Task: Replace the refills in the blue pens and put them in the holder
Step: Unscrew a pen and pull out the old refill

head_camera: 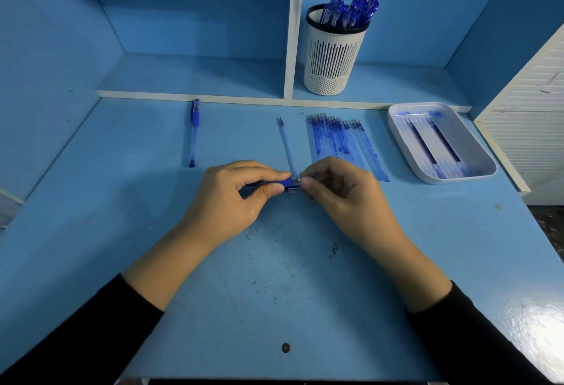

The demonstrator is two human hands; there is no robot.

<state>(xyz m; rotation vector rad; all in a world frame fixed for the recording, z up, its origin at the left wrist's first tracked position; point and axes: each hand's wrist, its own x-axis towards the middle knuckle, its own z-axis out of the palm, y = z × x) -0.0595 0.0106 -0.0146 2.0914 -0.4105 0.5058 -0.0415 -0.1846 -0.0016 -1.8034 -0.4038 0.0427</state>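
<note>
Pinched between both hands just above the desk (183, 308) is a blue pen (285, 184) — left hand (235, 198) on its grip, right hand (341, 192) at the tip end. Beyond lie a loose refill (287, 146), a row of refills (338, 140) and another pen (193, 133) — farthest, the holder (332, 61) with pens in it.

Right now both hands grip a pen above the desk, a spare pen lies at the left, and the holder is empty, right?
Not quite: the head view shows the holder with a bunch of blue pens standing in it, not empty. The rest is right.
</note>
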